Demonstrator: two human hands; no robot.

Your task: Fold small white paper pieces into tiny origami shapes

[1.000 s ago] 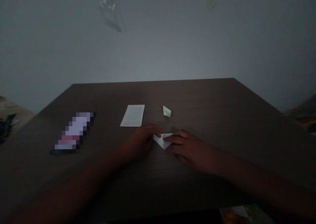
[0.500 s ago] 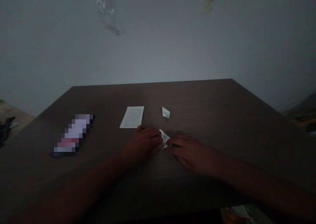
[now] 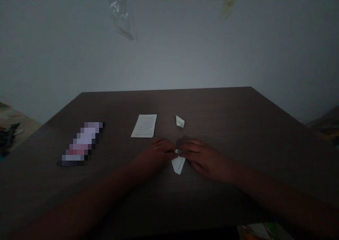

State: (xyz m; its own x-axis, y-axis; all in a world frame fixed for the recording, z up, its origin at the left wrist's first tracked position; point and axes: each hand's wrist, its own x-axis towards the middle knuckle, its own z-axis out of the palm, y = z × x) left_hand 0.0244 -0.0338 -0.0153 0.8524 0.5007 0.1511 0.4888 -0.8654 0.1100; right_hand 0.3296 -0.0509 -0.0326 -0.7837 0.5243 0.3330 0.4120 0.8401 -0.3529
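A small folded piece of white paper (image 3: 178, 165) lies on the table between my hands, its lower part pointing toward me. My left hand (image 3: 156, 154) is closed, its thumb and fingers pressed on the paper's upper left edge. From the other side my right hand (image 3: 205, 159) pinches the upper right of the same paper with its fingertips. The paper's top end is partly hidden by the fingers of both hands. Just beyond them sits another small folded paper (image 3: 180, 122), tilted up a little from the table.
A stack of printed paper sheets (image 3: 144, 126) lies beyond my left hand. Farther left rests a phone (image 3: 82, 143) with a blurred screen. The brown table (image 3: 212, 106) meets a pale wall (image 3: 185, 56) where plastic bags (image 3: 123, 19) hang. Something colourful (image 3: 256, 231) shows below the near edge.
The folded paper between my hands now extends toward me, where before it showed mostly above and between the fingertips. My fingers have closed nearer together at its top. The view has shifted slightly.
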